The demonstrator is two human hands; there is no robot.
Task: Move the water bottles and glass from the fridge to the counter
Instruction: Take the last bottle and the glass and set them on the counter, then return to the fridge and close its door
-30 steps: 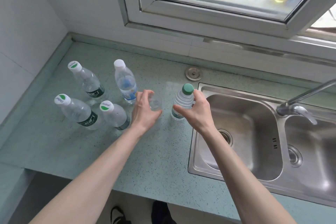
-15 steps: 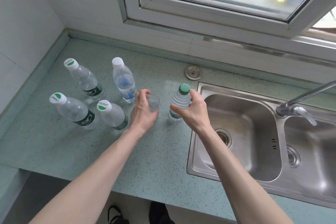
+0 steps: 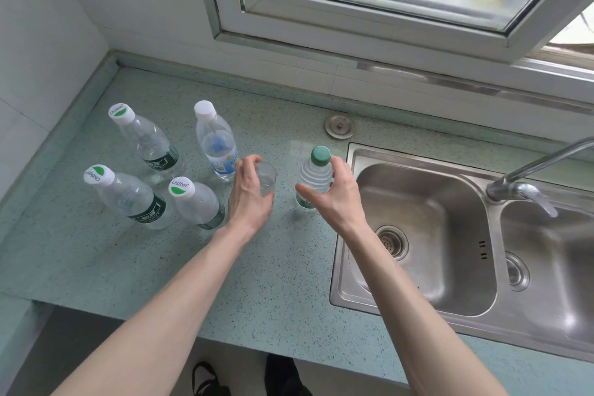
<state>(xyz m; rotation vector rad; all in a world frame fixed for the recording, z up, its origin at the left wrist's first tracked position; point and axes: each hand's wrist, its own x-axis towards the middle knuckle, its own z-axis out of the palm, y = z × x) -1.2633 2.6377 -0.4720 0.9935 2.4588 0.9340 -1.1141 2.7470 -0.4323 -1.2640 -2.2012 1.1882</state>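
Water bottles: four (image 3: 205, 145) already stand on the table (image 3: 96, 260). Left hand (image 3: 249, 199) grips the glass (image 3: 266, 182), right hand (image 3: 334, 194) the green-capped bottle (image 3: 315, 180), both apparently touching down. Looks nearly done.

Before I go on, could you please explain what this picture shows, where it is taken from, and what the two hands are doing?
There is no machine here: a person wears one camera on the head, looking down at their own bare arms. They stand at a green counter beside a steel sink, under a window. The left hand is wrapped around a clear glass standing on the counter. The right hand grips a small green-capped bottle, also on the counter. To the left stand four more water bottles: three with green-and-white caps and one white-capped bottle with a blue label.
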